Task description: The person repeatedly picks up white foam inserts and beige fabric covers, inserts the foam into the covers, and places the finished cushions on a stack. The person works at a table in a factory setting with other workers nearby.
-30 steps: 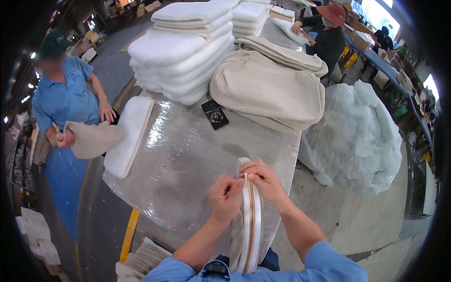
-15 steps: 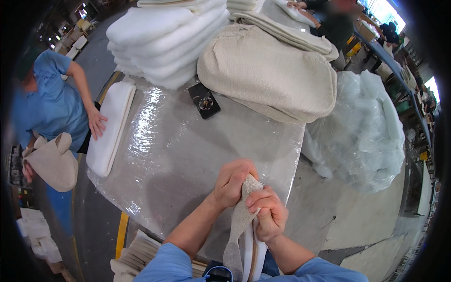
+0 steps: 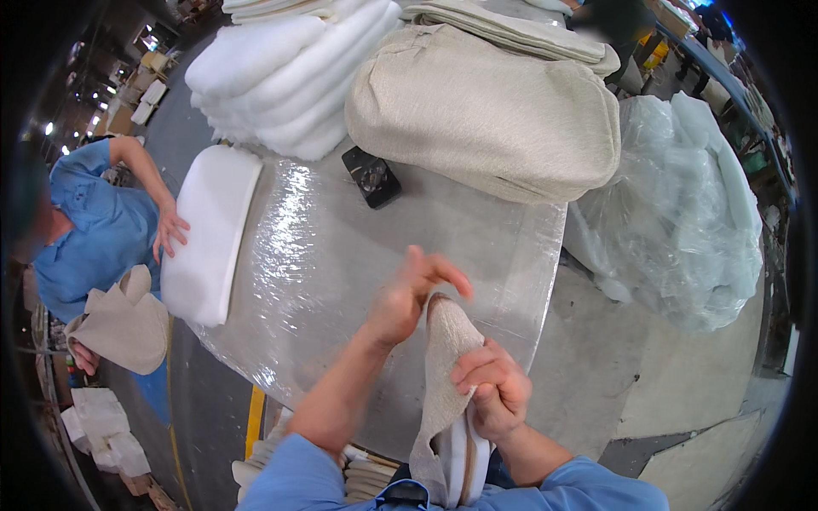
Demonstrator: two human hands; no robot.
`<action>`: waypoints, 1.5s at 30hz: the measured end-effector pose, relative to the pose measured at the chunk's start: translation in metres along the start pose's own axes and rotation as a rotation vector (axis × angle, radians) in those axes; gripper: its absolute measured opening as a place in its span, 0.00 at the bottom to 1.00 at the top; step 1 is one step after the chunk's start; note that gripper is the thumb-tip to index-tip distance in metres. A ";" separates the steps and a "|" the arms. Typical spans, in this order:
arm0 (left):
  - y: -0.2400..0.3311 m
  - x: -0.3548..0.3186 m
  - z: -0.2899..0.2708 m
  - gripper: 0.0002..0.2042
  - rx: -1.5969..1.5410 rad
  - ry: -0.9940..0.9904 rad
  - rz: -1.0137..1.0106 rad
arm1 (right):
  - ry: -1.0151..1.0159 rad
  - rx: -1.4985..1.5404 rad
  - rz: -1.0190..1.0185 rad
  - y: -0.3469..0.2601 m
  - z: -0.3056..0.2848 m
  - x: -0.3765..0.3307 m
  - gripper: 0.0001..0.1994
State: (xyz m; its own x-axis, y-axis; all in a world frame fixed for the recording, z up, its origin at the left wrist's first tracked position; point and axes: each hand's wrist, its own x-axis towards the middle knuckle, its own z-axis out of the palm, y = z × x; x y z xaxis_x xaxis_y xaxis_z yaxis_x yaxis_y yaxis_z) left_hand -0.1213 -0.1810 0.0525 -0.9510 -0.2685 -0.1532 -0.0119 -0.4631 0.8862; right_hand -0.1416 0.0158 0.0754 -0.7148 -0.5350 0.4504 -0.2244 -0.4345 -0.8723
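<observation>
My right hand (image 3: 492, 387) grips a beige fabric cushion cover (image 3: 445, 375) with white foam inside it, held upright against my body at the near edge of the table. My left hand (image 3: 411, 290) is beside the top of the cover, fingers spread, touching or just off its upper end. The cover's lower part with the white foam edge (image 3: 460, 456) hangs down between my forearms.
The table (image 3: 341, 281) is wrapped in clear plastic film. On it lie a white foam pad (image 3: 209, 234), a small black device (image 3: 371, 178), a stack of white foam (image 3: 281, 72) and stuffed beige cushions (image 3: 486, 115). A person in blue (image 3: 94, 230) stands left, holding a beige cover. A clear plastic bag heap (image 3: 682, 204) sits right.
My hands have drawn the cover closer and upright. My left hand has opened and come off its top. The person at left now leans a hand on the white foam pad.
</observation>
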 end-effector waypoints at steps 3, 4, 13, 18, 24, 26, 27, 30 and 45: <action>-0.078 -0.022 -0.042 0.39 -0.305 0.351 -0.165 | -0.024 0.020 -0.052 -0.013 0.000 -0.005 0.14; -0.092 -0.029 -0.029 0.39 -0.414 0.311 -0.328 | -0.006 -0.005 -0.064 -0.012 -0.005 -0.005 0.13; -0.116 -0.036 -0.028 0.34 -0.443 0.113 -0.235 | -0.051 0.028 -0.069 -0.021 0.014 -0.010 0.12; -0.026 -0.019 -0.015 0.35 -0.046 0.043 -0.038 | -0.088 0.050 -0.086 -0.020 0.030 -0.008 0.12; 0.047 -0.046 0.020 0.39 0.447 -0.078 0.379 | -0.046 0.000 -0.061 -0.004 0.037 -0.008 0.14; 0.061 -0.053 0.034 0.39 0.626 -0.036 0.482 | -0.028 -0.043 -0.067 0.005 0.040 -0.008 0.14; 0.056 -0.055 0.037 0.39 0.431 0.059 0.401 | -0.016 -0.068 -0.069 0.007 0.041 -0.007 0.14; 0.025 -0.056 0.017 0.35 -0.288 0.238 0.322 | -0.024 -0.076 -0.005 0.007 0.046 -0.004 0.14; -0.114 -0.077 0.005 0.32 -1.418 -0.007 -0.428 | -0.098 0.046 -0.116 -0.027 0.031 -0.016 0.07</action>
State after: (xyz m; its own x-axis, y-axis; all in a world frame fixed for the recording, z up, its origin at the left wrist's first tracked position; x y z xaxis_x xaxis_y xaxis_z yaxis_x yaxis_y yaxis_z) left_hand -0.0487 -0.1033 -0.0341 -0.9546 0.0999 -0.2808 0.0154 -0.9243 -0.3813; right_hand -0.1038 0.0132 0.0975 -0.6169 -0.5464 0.5664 -0.2697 -0.5294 -0.8044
